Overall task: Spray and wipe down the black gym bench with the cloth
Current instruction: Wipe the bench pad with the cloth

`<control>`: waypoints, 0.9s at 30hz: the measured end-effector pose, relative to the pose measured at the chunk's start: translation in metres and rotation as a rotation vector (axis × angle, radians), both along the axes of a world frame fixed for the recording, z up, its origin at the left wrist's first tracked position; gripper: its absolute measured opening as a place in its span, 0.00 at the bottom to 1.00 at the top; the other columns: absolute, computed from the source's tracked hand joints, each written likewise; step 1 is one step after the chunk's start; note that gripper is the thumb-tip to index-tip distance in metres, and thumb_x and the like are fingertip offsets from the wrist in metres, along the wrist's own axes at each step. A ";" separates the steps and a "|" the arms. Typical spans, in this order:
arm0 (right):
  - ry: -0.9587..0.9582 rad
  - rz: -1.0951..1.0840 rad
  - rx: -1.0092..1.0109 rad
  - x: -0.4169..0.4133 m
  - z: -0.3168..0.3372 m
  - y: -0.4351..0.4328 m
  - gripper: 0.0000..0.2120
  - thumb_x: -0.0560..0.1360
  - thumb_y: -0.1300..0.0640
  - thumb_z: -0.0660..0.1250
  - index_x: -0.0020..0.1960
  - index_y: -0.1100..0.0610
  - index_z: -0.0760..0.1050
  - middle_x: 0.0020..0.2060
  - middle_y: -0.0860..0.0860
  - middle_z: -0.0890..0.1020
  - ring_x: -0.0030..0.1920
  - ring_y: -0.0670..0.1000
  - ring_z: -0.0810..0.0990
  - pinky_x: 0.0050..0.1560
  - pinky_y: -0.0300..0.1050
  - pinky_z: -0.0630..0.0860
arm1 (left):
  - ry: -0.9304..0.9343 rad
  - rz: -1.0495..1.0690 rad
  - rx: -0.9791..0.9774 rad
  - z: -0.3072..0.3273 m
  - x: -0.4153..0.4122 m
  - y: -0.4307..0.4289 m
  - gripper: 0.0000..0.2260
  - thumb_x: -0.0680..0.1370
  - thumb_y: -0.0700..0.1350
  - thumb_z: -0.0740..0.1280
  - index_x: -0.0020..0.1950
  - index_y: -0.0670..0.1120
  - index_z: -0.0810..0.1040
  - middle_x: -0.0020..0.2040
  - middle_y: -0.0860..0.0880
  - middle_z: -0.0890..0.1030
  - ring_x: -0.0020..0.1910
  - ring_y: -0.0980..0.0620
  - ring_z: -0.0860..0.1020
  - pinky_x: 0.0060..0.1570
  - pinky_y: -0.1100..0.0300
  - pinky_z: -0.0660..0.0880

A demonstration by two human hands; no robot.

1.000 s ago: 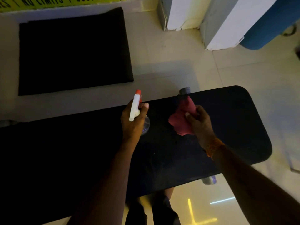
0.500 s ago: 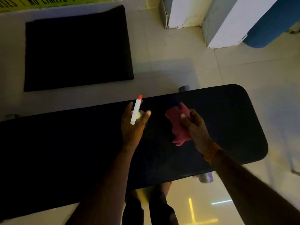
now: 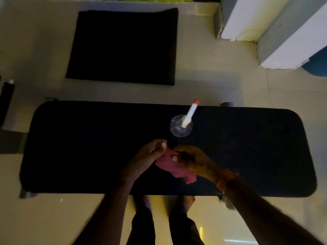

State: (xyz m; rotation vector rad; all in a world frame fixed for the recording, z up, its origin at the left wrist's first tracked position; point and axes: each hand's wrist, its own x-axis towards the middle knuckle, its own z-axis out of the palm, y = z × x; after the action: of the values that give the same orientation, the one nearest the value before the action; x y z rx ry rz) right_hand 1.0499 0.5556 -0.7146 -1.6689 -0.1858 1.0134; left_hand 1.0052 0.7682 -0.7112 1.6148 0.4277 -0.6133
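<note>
The black gym bench (image 3: 79, 147) lies lengthwise across the view. A clear spray bottle (image 3: 182, 125) with a white and orange nozzle stands upright on the bench near its far edge, with no hand on it. Just in front of the bottle, both hands hold a red cloth (image 3: 174, 167) above the bench's near half. My left hand (image 3: 150, 156) pinches the cloth's left upper corner. My right hand (image 3: 192, 160) grips the cloth from the right, with orange bangles on its wrist.
A black floor mat (image 3: 123, 46) lies on the tiled floor beyond the bench. White and grey columns (image 3: 256, 23) stand at the back right, with a blue object (image 3: 316, 66) beside them. A dark bar (image 3: 6, 98) lies at the left edge. My feet (image 3: 164, 202) stand by the bench's near edge.
My left hand has set the spray bottle down on the bench and let go. It has come over to the cloth, which both hands now hold nearer to me.
</note>
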 end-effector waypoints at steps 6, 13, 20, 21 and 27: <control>-0.124 0.115 -0.012 0.027 0.007 0.091 0.08 0.78 0.58 0.74 0.55 0.59 0.81 0.44 0.55 0.85 0.43 0.45 0.81 0.44 0.40 0.77 | -0.171 0.132 0.142 0.008 -0.032 0.088 0.17 0.72 0.61 0.70 0.49 0.50 0.81 0.46 0.50 0.85 0.47 0.52 0.84 0.45 0.56 0.78; -0.066 0.320 -0.117 0.039 -0.018 0.189 0.09 0.72 0.53 0.79 0.45 0.51 0.79 0.36 0.40 0.79 0.37 0.39 0.76 0.43 0.35 0.73 | -0.264 0.294 0.383 0.014 -0.054 0.170 0.17 0.78 0.65 0.58 0.58 0.56 0.74 0.52 0.60 0.79 0.50 0.66 0.80 0.43 0.64 0.79; 0.005 -0.112 0.000 0.030 -0.037 0.276 0.08 0.81 0.53 0.70 0.55 0.57 0.79 0.48 0.54 0.84 0.51 0.52 0.82 0.52 0.47 0.81 | -0.147 0.621 0.220 -0.013 -0.069 0.228 0.22 0.82 0.62 0.57 0.71 0.52 0.70 0.66 0.51 0.77 0.63 0.52 0.78 0.59 0.45 0.79; -0.059 -0.112 -0.074 0.029 -0.043 0.288 0.08 0.82 0.53 0.69 0.55 0.58 0.78 0.47 0.52 0.83 0.51 0.52 0.82 0.50 0.44 0.79 | -0.112 0.620 0.234 -0.022 -0.067 0.234 0.18 0.84 0.57 0.58 0.71 0.51 0.70 0.66 0.50 0.77 0.62 0.51 0.78 0.60 0.44 0.79; -0.505 0.089 -0.255 0.068 -0.059 0.381 0.09 0.80 0.52 0.70 0.55 0.57 0.76 0.45 0.48 0.81 0.47 0.46 0.80 0.47 0.38 0.73 | -0.089 0.879 0.419 -0.066 -0.044 0.265 0.10 0.85 0.48 0.61 0.62 0.45 0.74 0.55 0.47 0.80 0.56 0.43 0.81 0.57 0.43 0.79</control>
State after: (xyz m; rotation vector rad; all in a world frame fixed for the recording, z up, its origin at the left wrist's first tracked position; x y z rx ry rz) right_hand 1.1183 0.9363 -0.7733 -2.1477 -0.4820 0.6805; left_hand 0.9617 1.0333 -0.7771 1.6237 1.1660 0.2306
